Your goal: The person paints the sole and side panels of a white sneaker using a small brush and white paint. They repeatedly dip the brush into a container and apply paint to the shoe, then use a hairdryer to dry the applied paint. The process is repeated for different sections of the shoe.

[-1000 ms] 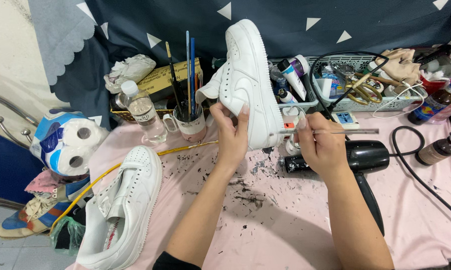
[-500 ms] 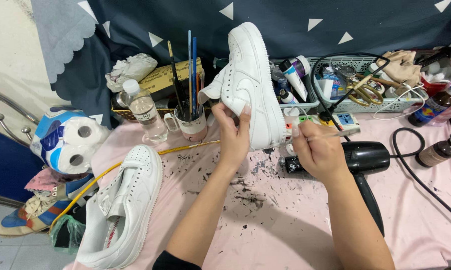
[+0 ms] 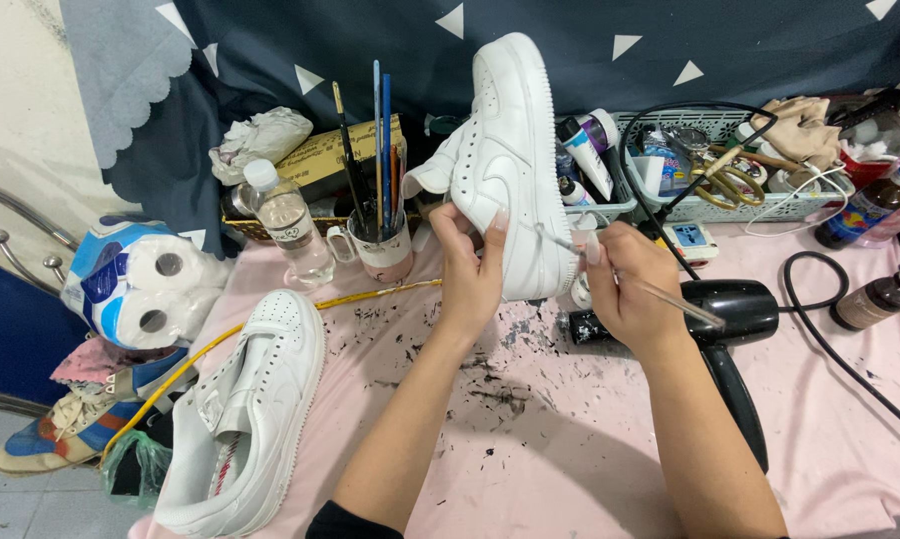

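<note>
My left hand [image 3: 468, 268] grips a white sneaker [image 3: 505, 150] by its heel end and holds it upright, toe pointing up, above the pink table. My right hand [image 3: 625, 289] holds a thin paintbrush [image 3: 660, 295] with its tip touching the shoe's side near the sole. A second white sneaker [image 3: 250, 414] lies on its side at the table's left front.
A black hair dryer [image 3: 739, 329] and its cable [image 3: 829, 339] lie right of my right hand. A mug of brushes [image 3: 382, 245], a water bottle [image 3: 288, 220], toilet rolls [image 3: 146, 289], a basket of supplies [image 3: 709, 175] and brown bottles [image 3: 874, 299] stand around. The pink table cover [image 3: 530, 439] carries black paint flecks.
My right hand has brought the brush leftwards from beside the shoe until its tip meets the sneaker's side. My left hand keeps the shoe in the same place.
</note>
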